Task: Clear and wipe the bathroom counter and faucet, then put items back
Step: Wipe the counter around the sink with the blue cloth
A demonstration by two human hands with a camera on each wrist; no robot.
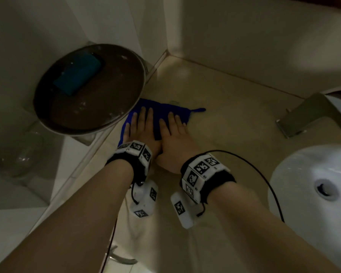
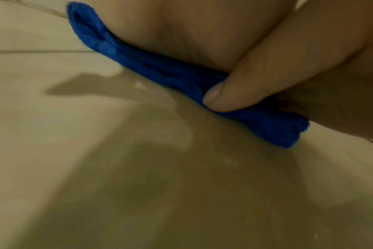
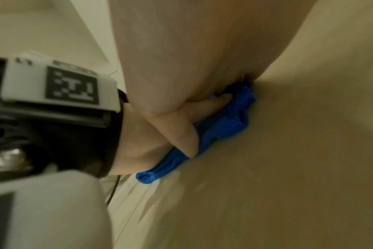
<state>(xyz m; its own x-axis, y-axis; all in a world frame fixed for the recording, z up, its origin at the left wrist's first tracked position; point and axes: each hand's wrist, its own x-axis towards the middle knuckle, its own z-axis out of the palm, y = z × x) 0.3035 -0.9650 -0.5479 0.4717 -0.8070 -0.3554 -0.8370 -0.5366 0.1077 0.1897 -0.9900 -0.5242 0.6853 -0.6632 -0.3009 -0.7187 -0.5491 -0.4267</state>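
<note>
Left hand [image 1: 140, 128] lies palm-down on the folded blue microfibre cloth [image 1: 161, 111], fingers straight and slightly spread, pointing away from the body toward the back wall; forearm extended, marker-tagged wrist band [image 1: 135, 152] just behind the cloth. Right hand [image 1: 174, 134] lies flat alongside it, fingers likewise straight, its inner edge touching the left hand near the wrist. Neither hand grips: both press the cloth down onto the beige stone bathroom counter [image 1: 234, 119]. Left wrist view: palm sits on the cloth [image 2: 181, 79], which shows as several stacked folds, and the thumb [image 2: 234, 94] presses flat on its near edge. Right wrist view: thumb [image 3: 181, 134] rests along the edge of the cloth [image 3: 224, 124], bunched under the palm; counter surface there looks blurred. Cloth sits in the back left part of the counter, near the wall corner, with a small loop tab [image 1: 198, 110] sticking out on its right side. Dark round metal basin [image 1: 89, 89] stands to the left, its rim overlapping the cloth's left corner in the head view; contact cannot be told. A teal rectangular sponge [image 1: 78, 76] lies inside the basin. Brushed-metal faucet [image 1: 307, 115] and white ceramic sink bowl [image 1: 303, 174] are at right, well apart from the hands.
</note>
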